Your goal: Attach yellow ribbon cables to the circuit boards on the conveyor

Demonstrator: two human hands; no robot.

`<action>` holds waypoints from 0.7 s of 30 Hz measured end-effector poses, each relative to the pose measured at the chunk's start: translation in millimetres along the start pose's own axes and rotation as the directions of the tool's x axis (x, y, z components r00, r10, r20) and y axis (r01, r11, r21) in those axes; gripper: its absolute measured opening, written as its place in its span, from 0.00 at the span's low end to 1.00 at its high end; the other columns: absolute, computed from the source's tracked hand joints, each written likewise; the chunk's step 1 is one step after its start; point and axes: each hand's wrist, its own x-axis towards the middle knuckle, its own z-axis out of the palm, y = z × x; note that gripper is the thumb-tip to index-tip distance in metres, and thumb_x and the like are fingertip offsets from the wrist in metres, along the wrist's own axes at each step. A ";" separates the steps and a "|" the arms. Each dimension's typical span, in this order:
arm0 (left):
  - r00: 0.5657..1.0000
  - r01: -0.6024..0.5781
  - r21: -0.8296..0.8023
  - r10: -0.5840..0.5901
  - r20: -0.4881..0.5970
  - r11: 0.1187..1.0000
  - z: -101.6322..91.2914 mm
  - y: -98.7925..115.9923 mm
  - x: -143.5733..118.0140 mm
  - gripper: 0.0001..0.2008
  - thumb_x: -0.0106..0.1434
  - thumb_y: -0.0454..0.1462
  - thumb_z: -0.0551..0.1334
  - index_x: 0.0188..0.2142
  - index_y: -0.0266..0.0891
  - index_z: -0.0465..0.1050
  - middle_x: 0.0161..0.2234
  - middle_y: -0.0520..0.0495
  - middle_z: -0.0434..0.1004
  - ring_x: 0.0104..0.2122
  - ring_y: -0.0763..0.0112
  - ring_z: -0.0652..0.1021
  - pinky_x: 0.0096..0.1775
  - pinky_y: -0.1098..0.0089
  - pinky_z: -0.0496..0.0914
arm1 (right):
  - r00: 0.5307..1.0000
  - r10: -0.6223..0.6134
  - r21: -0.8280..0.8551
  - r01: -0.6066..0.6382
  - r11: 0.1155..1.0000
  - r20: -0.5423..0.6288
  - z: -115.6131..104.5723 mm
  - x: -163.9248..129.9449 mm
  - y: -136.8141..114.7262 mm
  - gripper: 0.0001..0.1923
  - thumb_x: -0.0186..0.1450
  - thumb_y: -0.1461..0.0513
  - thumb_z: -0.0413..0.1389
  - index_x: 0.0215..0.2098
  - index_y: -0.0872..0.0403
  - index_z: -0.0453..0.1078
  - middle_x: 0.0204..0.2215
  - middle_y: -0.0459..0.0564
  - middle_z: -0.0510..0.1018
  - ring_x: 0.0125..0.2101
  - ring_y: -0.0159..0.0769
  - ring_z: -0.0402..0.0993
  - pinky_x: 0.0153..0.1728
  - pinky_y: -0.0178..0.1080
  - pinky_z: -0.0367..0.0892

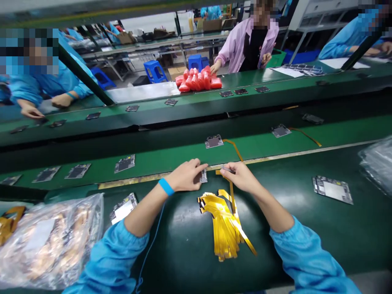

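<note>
My left hand [186,175], a blue band at its wrist, is closed on a small circuit board [203,176] at the bench's far edge. Its fingers hide most of the board. Close by on the right, my right hand [243,176] pinches a thin grey tool [228,169], whose exact kind I cannot make out. Just under that tool is the end of a gold flex cable [232,194], which runs down toward me. Below both hands lies a fanned bundle of yellow-gold flex cables [225,232] on the green bench mat [180,245].
A conveyor belt [171,153] beyond the bench carries several circuit boards, some with cables. Clear plastic bags [52,241] lie left, more plastic [378,163] right. Loose boards [333,190] rest on the mat. Co-workers sit opposite, near red packets [199,79]. A blue cord [153,245] trails left.
</note>
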 end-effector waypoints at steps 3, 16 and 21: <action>0.998 -0.055 0.036 0.054 0.016 0.998 6.2 24.8 19.7 0.31 0.63 0.42 0.63 0.65 0.37 0.67 0.48 0.38 0.73 0.46 0.54 0.75 0.46 0.59 0.72 | 0.998 0.050 -0.120 -0.053 0.991 -0.025 -0.5 3.9 16.3 0.18 0.67 0.50 0.56 0.27 0.53 0.70 0.24 0.45 0.74 0.28 0.35 0.67 0.30 0.36 0.59; 0.974 -0.222 -0.042 0.224 0.042 0.974 0.4 23.4 35.1 0.18 0.63 0.36 0.63 0.53 0.43 0.76 0.51 0.39 0.70 0.45 0.56 0.73 0.41 0.62 0.71 | 0.988 0.150 -0.224 -0.150 0.963 -0.018 -11.1 4.4 37.1 0.12 0.66 0.54 0.62 0.34 0.53 0.80 0.32 0.49 0.85 0.36 0.41 0.79 0.36 0.36 0.69; 0.965 -0.252 -0.081 0.257 0.053 0.964 -0.1 22.7 42.0 0.19 0.61 0.35 0.64 0.52 0.44 0.76 0.49 0.40 0.70 0.46 0.56 0.71 0.42 0.62 0.71 | 0.987 0.163 -0.222 -0.160 0.962 -0.002 -14.0 3.8 35.5 0.13 0.66 0.52 0.63 0.34 0.53 0.80 0.33 0.51 0.85 0.37 0.42 0.79 0.38 0.39 0.71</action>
